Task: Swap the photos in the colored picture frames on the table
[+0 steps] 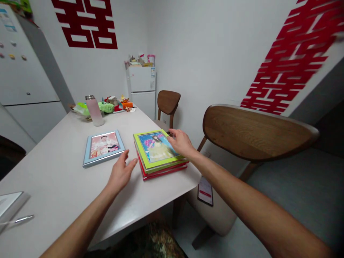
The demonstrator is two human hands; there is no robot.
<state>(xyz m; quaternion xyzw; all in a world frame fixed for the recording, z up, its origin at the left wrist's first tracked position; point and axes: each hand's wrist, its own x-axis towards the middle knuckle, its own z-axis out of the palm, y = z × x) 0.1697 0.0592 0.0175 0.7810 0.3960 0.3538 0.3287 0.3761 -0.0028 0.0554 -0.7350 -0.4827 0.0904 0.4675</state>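
A stack of picture frames lies near the table's right edge, with a lime-green picture frame [158,166] on top and red picture frames [163,172] below. The green one shows a figure in a pale yellow dress. At the stack's right side is my right hand [180,142], its fingers apart over the green frame's edge; whether it touches is unclear. Left of the stack, my left hand [122,172] hovers with fingers spread and nothing in them. Beyond it a light-blue picture frame [88,152] lies flat, holding a photo.
On the white table [67,193] stand a pink bottle [94,111] and, behind it, green packets [106,107]. A pen [24,218] lies at the left front. A wooden chair [255,130] stands at the right, with a phone [205,191] on its seat.
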